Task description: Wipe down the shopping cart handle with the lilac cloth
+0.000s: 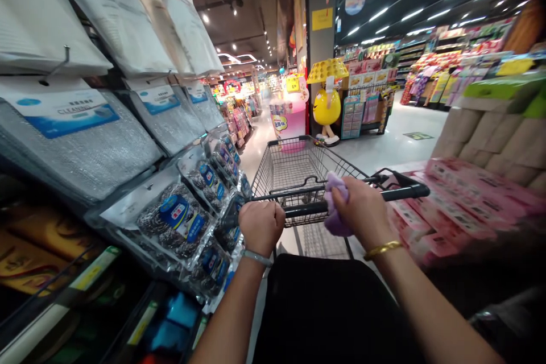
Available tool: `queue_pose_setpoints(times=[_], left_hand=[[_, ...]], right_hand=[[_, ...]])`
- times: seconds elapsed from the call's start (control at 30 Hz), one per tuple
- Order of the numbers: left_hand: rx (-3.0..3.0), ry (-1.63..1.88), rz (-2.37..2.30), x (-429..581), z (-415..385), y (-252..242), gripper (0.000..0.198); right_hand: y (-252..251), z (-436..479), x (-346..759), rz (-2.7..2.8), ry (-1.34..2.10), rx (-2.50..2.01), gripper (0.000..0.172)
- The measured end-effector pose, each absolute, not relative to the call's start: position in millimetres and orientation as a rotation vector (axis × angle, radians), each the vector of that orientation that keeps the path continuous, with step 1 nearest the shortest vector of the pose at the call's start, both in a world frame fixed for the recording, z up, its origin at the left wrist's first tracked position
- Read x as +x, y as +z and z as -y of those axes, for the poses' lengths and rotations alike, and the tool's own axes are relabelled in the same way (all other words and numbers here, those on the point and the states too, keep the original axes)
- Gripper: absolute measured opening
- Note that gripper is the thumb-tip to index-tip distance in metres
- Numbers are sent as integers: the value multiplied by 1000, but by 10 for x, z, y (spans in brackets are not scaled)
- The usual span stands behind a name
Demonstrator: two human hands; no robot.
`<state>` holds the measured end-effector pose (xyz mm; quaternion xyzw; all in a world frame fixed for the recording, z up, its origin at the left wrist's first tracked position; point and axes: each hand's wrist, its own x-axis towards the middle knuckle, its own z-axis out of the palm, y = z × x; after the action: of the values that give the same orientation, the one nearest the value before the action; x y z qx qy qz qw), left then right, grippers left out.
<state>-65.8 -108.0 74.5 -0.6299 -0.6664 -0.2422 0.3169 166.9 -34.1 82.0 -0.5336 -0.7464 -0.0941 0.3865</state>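
A wire shopping cart (294,168) stands in front of me, with nothing visible inside its basket. My left hand (261,224) is wrapped round the left part of its dark handlebar (305,210). Further right, my right hand (362,207) grips the same bar and presses a crumpled purple cloth (336,222) against it. The cloth hangs a little below the bar. A pale bangle circles my left wrist and a gold-coloured one my right. Both sets of fingers are closed, and the right fingertips are partly hidden by the cloth.
Close on the left, packs of metal scourers (181,216) and silvery cleaning cloths (81,136) hang from a rack. Pink packages (478,199) are stacked on the right. Ahead stand a pink display bin (290,119) and a yellow egg-shaped figure (326,105), with an aisle left of them.
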Motion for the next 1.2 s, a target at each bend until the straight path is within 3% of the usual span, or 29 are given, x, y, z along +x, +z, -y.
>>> queue_pose_setpoints(times=[0.17, 0.37, 0.47, 0.63, 0.9, 1.07, 1.2], left_hand=[[-1716, -583, 1733, -685, 1108, 760, 37], [-1721, -547, 1808, -727, 1140, 799, 38], [-1708, -683, 1930, -598, 1149, 844, 40], [-1888, -993, 1819, -105, 986, 974, 24], [-2055, -477, 1912, 344, 714, 898, 58], [-2012, -544, 1875, 297, 671, 851, 62], [-2131, -499, 1893, 226, 752, 918, 55]], right_hand=[[843, 407, 1488, 2018, -150, -1199, 26], [889, 190, 1979, 1972, -168, -1490, 29], [838, 203, 1999, 1910, -226, -1447, 26], [780, 309, 1800, 1975, -205, -1257, 21], [878, 294, 1888, 2088, -158, -1255, 28], [765, 464, 2093, 1911, -294, -1180, 37], [632, 821, 2147, 1998, -197, -1088, 45]])
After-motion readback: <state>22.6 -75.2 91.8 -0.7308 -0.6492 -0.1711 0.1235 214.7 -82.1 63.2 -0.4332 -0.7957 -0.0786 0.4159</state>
